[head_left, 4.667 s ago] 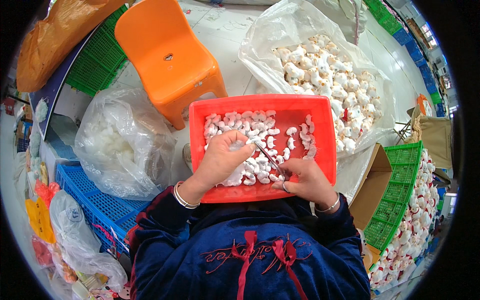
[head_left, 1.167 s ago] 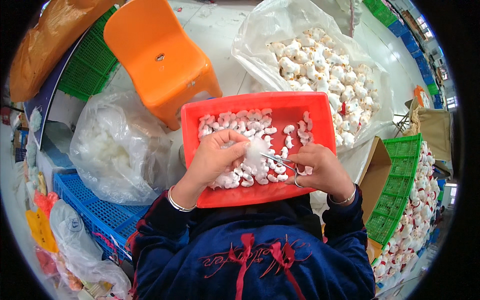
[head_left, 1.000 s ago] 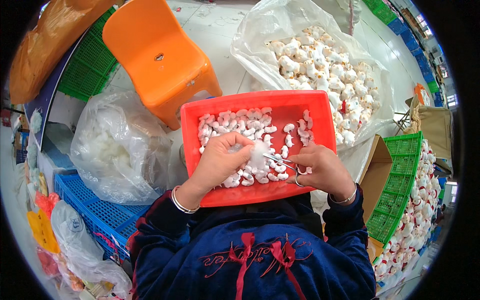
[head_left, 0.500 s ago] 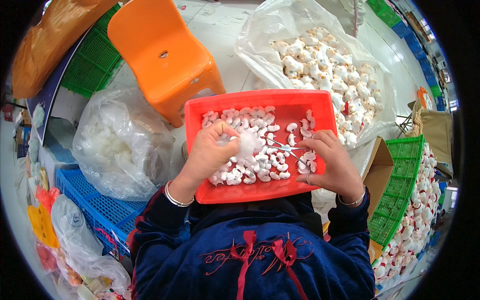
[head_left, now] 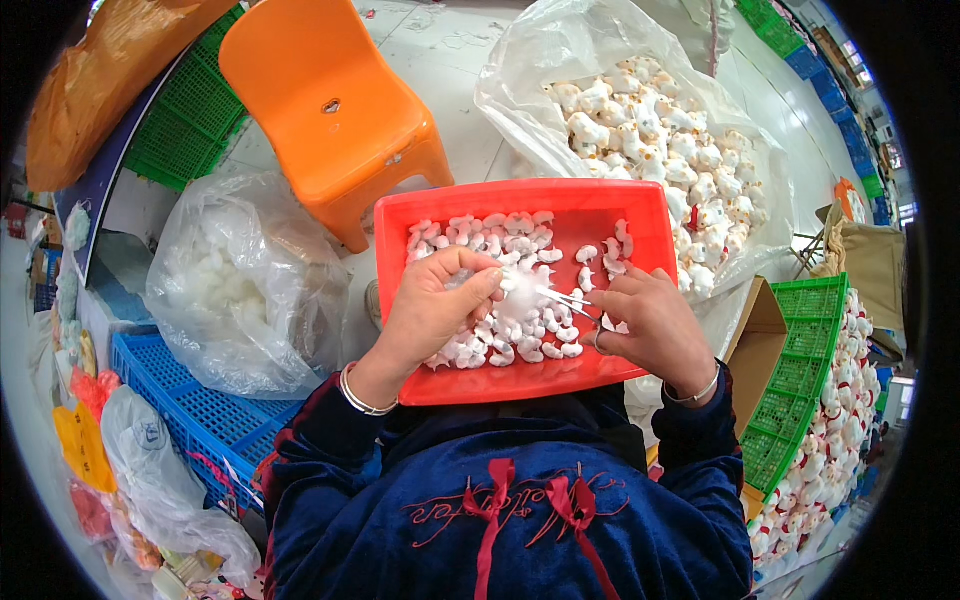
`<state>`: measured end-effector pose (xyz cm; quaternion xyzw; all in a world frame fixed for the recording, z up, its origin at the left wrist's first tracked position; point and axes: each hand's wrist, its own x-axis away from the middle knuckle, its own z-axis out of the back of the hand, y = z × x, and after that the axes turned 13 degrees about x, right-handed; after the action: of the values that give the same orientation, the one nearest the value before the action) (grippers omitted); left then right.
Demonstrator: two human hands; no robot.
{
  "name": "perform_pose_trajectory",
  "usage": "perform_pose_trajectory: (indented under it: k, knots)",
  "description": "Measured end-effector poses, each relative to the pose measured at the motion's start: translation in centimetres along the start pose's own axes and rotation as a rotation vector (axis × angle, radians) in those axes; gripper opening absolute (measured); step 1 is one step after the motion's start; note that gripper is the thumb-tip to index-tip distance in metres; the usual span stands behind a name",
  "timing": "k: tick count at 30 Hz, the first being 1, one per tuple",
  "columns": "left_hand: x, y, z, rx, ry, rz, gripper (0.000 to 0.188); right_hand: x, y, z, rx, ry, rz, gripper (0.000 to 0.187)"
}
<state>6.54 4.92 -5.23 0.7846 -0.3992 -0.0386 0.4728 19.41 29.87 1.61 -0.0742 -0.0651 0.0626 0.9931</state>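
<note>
Over the red tray my left hand pinches a tuft of white fluffy stuffing between thumb and fingers. My right hand grips slim metal forceps with scissor-like handles, their tips reaching into the tuft. Whether a small white piece is also in my left fingertips is hard to make out. Below both hands, many small curved white pieces lie in the tray, crowded at its left and middle, with a few at the right. The tray rests close to my lap.
An orange chair stands beyond the tray. At left, a clear bag of stuffing sits by a blue crate. A big clear bag of white plush figures lies at far right. Nearer right are a cardboard box and a green crate.
The forceps' handles have come together, and their tips now enter the fluff. My left hand and the tuft have shifted slightly right; my right hand has moved a little left.
</note>
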Motion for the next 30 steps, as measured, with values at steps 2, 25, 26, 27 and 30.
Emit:
perform_pose_trajectory:
  k: [2, 25, 26, 27, 30]
  knots:
    - [-0.4, -0.2, 0.6, -0.033, 0.004, -0.035, 0.014, 0.0, -0.1, 0.1, -0.020, 0.026, -0.004, 0.037]
    - [-0.5, -0.2, 0.0, -0.074, -0.052, 0.071, 0.013, -0.2, -0.8, -1.1, -0.157, 0.014, 0.008, 0.033]
    - [-0.5, 0.0, 0.0, -0.094, -0.056, 0.071, 0.013, -0.3, -1.0, -1.0, -0.139, 0.005, 0.003, 0.034]
    - [-0.5, 0.2, 0.0, -0.115, -0.062, 0.070, 0.013, -0.3, -1.1, -0.9, -0.130, 0.012, 0.003, 0.035]
    - [-0.6, 1.0, 0.0, -0.206, -0.059, 0.116, 0.013, -0.2, -1.1, -0.8, -0.109, 0.025, 0.003, 0.039]
